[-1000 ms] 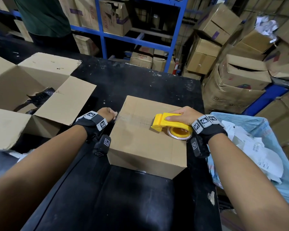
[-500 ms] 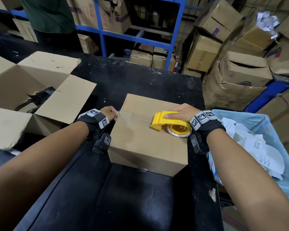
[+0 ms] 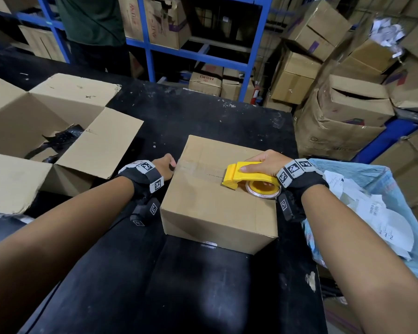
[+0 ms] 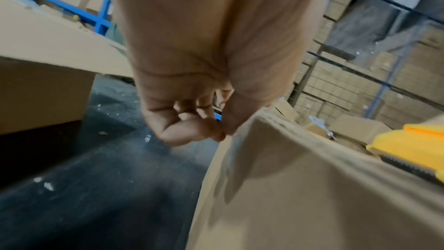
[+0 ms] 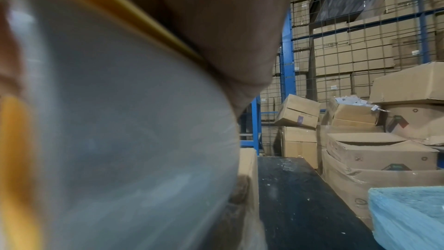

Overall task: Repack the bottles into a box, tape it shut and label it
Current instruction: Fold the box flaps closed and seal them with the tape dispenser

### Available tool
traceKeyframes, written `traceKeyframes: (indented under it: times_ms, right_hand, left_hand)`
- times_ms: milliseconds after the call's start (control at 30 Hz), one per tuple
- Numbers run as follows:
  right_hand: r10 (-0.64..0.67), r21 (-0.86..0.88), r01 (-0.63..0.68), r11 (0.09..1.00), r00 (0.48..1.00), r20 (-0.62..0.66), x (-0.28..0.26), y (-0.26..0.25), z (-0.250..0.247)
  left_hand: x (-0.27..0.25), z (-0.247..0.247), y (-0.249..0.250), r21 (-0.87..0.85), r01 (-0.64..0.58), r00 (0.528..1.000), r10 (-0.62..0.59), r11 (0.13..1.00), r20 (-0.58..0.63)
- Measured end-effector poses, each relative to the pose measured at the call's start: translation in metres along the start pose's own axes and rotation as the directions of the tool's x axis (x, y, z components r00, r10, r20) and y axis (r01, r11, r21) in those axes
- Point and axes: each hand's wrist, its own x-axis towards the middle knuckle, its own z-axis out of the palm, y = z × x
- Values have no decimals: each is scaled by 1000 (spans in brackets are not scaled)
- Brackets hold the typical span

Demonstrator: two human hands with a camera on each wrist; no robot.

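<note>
A closed cardboard box stands on the black table. A strip of clear tape runs along its top seam from the left edge to a yellow tape dispenser. My right hand grips the dispenser from above and holds it on the box top. My left hand is at the box's upper left edge with its fingers curled. In the left wrist view its thumb and fingertips pinch the tape's end at the edge of the box. The blurred tape roll fills the right wrist view. No bottles show.
A large open carton with black plastic inside lies at the left. A blue bag of paper scraps stands at the table's right edge. Piled cartons and blue shelving are behind. A person in a dark green shirt stands at the far side.
Both hands and the dispenser keep nearly the same places on the box. Only the head view has drifted a little.
</note>
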Motion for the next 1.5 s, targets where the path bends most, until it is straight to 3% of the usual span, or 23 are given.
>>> traceKeyframes:
  times_ms: [133,167,233,300,333,367,433,633,733,800,933,1100,1267,1400,1500]
  right_hand:
    - [1,-10,-1,1000,1000,14,3,-3,0]
    - [-1,-15,1,1000,1000,20,3,-5,0]
    - [-2,-29,3,1000,1000,26,3,-8,0]
    - [5,-51,-3,999,1000,27,1,-12,-2]
    - [11,-63,-9,998,1000,23,1,-13,-2]
    - [17,-70,-15,997,1000,20,1,-14,-2]
    - [34,-90,-32,995,999,18,1,-17,-2]
    - [79,-120,-77,990,997,13,-1,-25,3]
    - [97,-114,-96,989,995,6,-3,-28,5]
    - [104,-108,-104,989,995,0,-5,-28,5]
    - [68,-130,-66,989,998,17,-8,-27,7]
    - [-54,-198,67,978,996,72,-10,-27,-3]
    - [-119,36,117,992,990,73,-11,-2,-11]
    - [-98,351,30,936,979,177,-11,5,-2]
    - [-120,341,30,940,963,243,-9,7,-1]
  left_hand:
    - [-5,-7,8,103,-11,994,23,995,-109]
    - [-6,-9,11,121,-69,984,87,990,-153]
    - [-11,-8,17,221,-294,927,334,930,-169]
    - [-21,0,22,328,-547,817,577,771,6]
    - [-26,4,23,372,-616,776,615,694,137]
    - [-29,8,23,433,-637,765,593,638,251]
    - [-28,15,19,534,-628,771,547,566,326]
    - [-30,21,18,606,-581,795,538,543,280]
    - [-29,25,25,561,-597,754,640,573,149]
    - [-28,31,29,492,-630,739,659,601,141]
    - [-27,43,32,553,-605,775,585,573,241]
    - [-32,40,48,459,-534,831,541,710,130]
    - [-31,59,65,303,-418,874,470,857,-124]
    - [-31,77,66,510,-259,923,366,820,-119]
    - [-26,80,68,511,-146,959,249,847,-139]
